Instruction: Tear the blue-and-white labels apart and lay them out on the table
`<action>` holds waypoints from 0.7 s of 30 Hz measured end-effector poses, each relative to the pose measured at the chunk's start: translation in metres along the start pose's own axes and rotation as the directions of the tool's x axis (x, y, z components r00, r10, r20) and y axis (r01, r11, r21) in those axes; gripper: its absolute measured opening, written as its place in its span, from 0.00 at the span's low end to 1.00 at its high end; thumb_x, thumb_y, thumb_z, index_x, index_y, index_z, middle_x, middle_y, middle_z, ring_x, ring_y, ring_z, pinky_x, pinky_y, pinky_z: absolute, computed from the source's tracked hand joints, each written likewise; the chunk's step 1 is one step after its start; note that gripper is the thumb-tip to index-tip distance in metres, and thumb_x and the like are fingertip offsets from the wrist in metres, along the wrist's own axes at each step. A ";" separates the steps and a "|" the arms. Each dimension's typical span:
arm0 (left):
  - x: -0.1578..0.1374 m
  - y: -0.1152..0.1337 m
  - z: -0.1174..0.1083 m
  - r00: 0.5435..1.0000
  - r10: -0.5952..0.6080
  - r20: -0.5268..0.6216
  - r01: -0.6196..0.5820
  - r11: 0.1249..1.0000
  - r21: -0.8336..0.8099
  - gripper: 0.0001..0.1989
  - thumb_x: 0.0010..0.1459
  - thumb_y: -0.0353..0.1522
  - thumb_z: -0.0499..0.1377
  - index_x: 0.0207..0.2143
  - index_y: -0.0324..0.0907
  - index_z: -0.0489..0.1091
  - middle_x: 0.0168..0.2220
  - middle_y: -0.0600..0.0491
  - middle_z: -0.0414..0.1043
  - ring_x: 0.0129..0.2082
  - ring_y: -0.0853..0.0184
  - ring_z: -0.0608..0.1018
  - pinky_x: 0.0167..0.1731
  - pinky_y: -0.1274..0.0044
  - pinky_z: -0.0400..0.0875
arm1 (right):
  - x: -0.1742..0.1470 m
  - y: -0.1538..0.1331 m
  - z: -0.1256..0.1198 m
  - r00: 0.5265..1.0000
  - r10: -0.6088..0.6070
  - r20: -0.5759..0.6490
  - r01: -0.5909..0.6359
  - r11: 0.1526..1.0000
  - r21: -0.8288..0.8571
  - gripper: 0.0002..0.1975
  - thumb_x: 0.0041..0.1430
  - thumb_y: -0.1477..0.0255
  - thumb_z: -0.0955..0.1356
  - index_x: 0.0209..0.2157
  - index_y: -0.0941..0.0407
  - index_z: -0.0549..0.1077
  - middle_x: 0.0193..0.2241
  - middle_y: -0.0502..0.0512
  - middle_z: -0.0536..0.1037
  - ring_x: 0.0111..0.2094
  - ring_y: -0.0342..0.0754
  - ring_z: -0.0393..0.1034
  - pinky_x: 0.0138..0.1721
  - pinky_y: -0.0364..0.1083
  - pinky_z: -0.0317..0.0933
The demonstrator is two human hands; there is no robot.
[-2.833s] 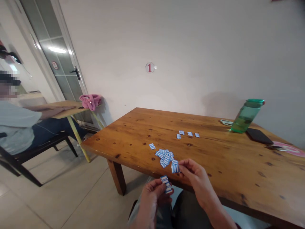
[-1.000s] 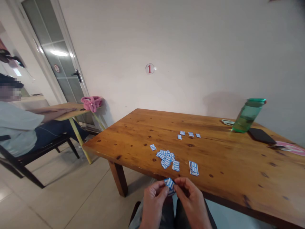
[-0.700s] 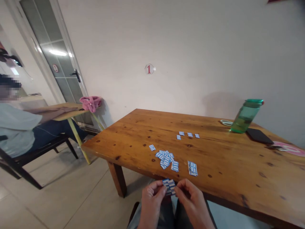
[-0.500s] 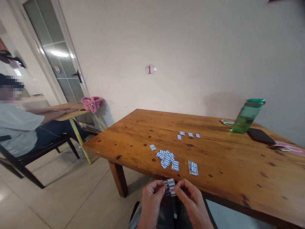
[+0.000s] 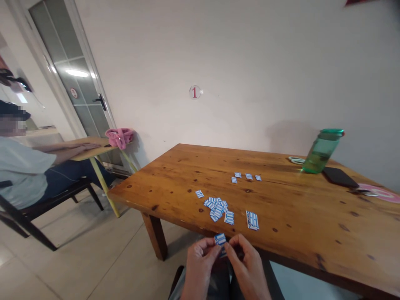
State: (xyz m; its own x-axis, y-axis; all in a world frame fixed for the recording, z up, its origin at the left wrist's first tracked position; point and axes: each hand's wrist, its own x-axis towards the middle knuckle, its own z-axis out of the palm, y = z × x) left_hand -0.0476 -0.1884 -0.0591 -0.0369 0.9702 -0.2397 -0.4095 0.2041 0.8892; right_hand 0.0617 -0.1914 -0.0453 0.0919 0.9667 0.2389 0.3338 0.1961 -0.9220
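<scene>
Just off the table's near edge, my left hand [image 5: 200, 259] and my right hand [image 5: 246, 259] pinch a small sheet of blue-bordered white labels [image 5: 220, 238] between thumbs and fingers. The fingers cover its lower part. Beyond my hands, on the table, lies a loose heap of similar blue-and-white label pieces [image 5: 215, 207], with a small stack [image 5: 229, 217] at its right side. Farther right sits a larger label stack [image 5: 252, 220]. One single piece [image 5: 199, 193] lies apart at the heap's far left, and several small pieces [image 5: 248, 176] are spread farther back.
The wooden table [image 5: 296, 233] stands against a white wall. At its back right are a green bottle [image 5: 321, 152], a white cable [image 5: 296, 160], a dark flat object [image 5: 340, 177] and a pink round item [image 5: 381, 193]. A person [image 5: 25, 166] sits at another table on the left.
My right hand has moved slightly left, closer to my left hand. The label sheet now shows less of its surface between the fingers. The view has shifted a little.
</scene>
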 end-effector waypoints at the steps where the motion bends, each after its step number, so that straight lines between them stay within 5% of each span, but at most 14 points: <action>1: 0.000 0.000 0.000 1.000 -0.009 -0.001 0.009 1.000 0.004 0.24 0.25 0.46 0.68 0.23 0.36 0.75 0.21 0.49 0.76 0.23 0.63 0.76 0.25 0.75 0.70 | 0.000 0.001 0.000 1.000 -0.006 -0.004 0.006 1.000 -0.010 0.13 0.49 0.62 0.63 0.19 0.55 0.62 0.16 0.47 0.64 0.19 0.43 0.60 0.21 0.41 0.55; 14: 0.008 -0.005 -0.007 1.000 -0.018 -0.010 0.017 0.999 -0.037 0.21 0.27 0.42 0.69 0.22 0.36 0.74 0.19 0.51 0.74 0.22 0.65 0.75 0.25 0.77 0.68 | 0.000 0.006 0.003 0.992 -0.125 0.012 0.125 0.976 -0.177 0.12 0.53 0.64 0.61 0.21 0.55 0.62 0.16 0.47 0.65 0.18 0.43 0.61 0.20 0.39 0.57; 21: 0.005 0.004 -0.004 0.988 -0.125 -0.092 0.121 0.991 -0.048 0.18 0.30 0.40 0.68 0.23 0.38 0.70 0.18 0.53 0.73 0.20 0.64 0.76 0.19 0.77 0.67 | 0.067 -0.005 -0.013 0.971 -0.210 0.118 0.241 0.826 -0.509 0.09 0.55 0.72 0.60 0.26 0.57 0.69 0.25 0.55 0.74 0.28 0.47 0.68 0.31 0.43 0.59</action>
State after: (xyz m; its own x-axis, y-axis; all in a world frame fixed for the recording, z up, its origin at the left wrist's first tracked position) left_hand -0.0533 -0.1835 -0.0581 -0.0688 0.9208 -0.3839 -0.4539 0.3138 0.8340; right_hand 0.0788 -0.1297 -0.0201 -0.0917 0.9165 0.3893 0.7756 0.3109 -0.5493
